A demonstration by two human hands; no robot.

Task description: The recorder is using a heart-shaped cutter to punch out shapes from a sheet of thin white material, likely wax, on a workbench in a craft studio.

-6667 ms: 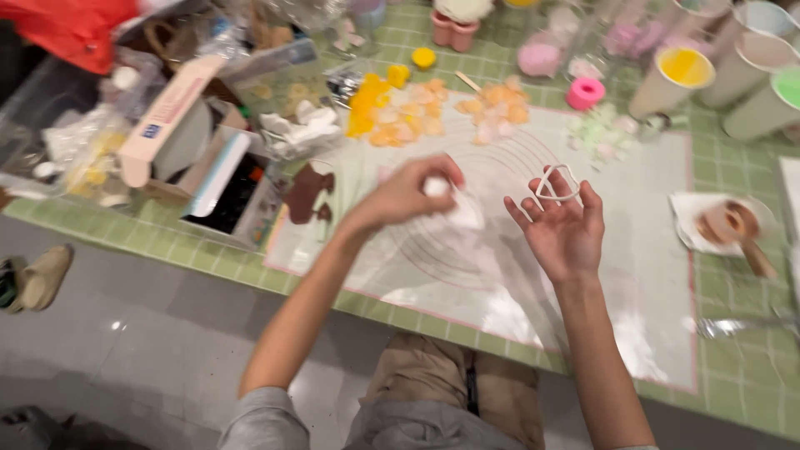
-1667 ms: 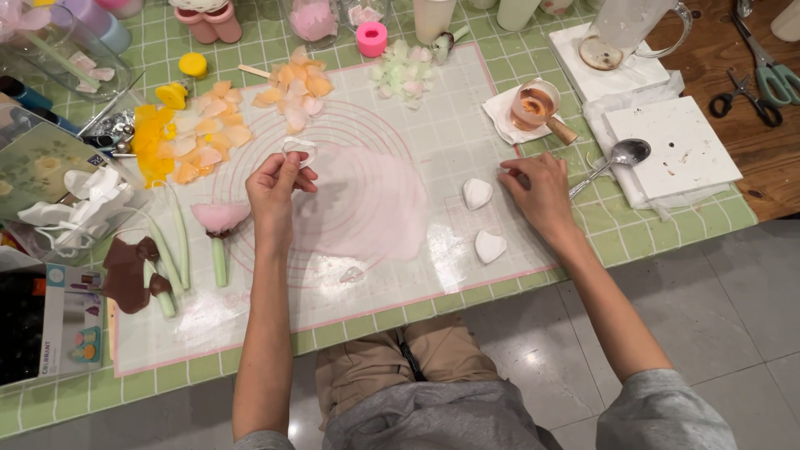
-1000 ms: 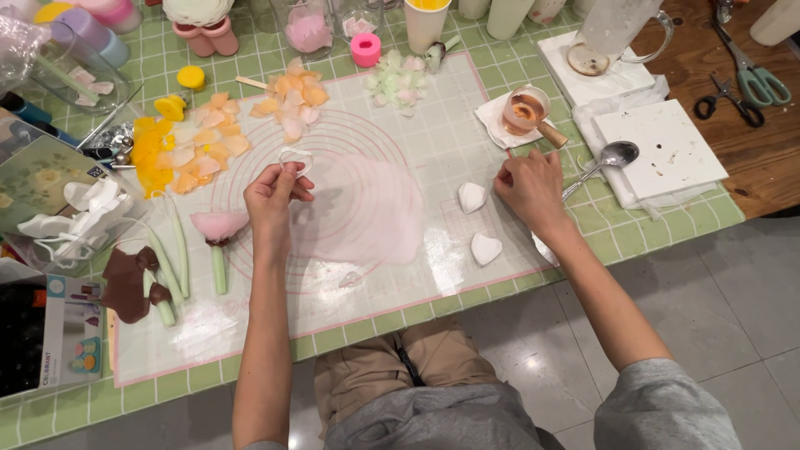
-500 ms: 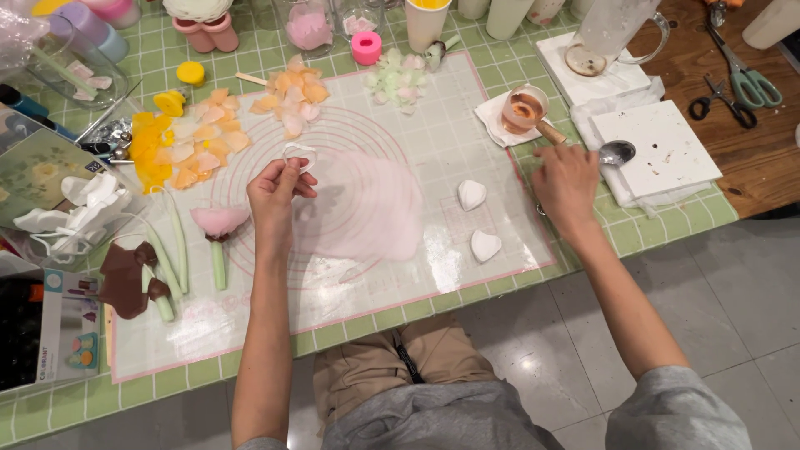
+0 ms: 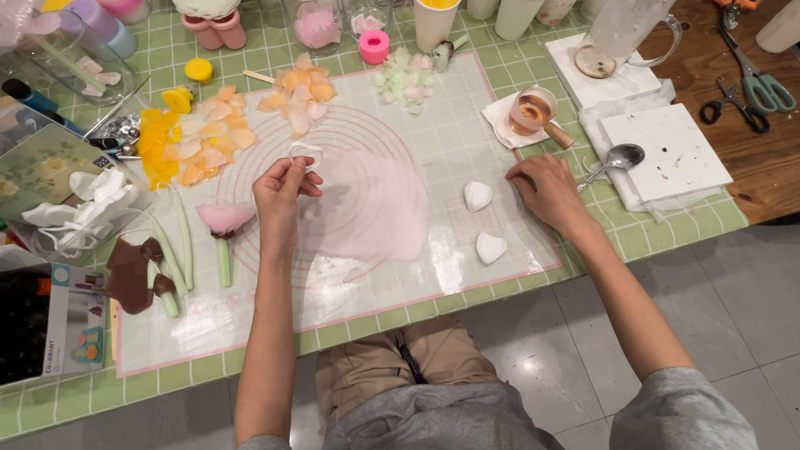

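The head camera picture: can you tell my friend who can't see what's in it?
A person's left hand holds a small clear cutter over a thin pink sheet on a work mat, while the right hand rests near a spoon. Two white heart pieces lie between the hands.

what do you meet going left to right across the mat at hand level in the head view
brown clay figure → pink flower on a green stem → left hand → rolled pink sheet → white heart pieces → right hand → spoon

A single head-worn camera is looking steeply down, from close above, at the translucent pink-ringed silicone work mat (image 5: 467,150) and the person's lap.
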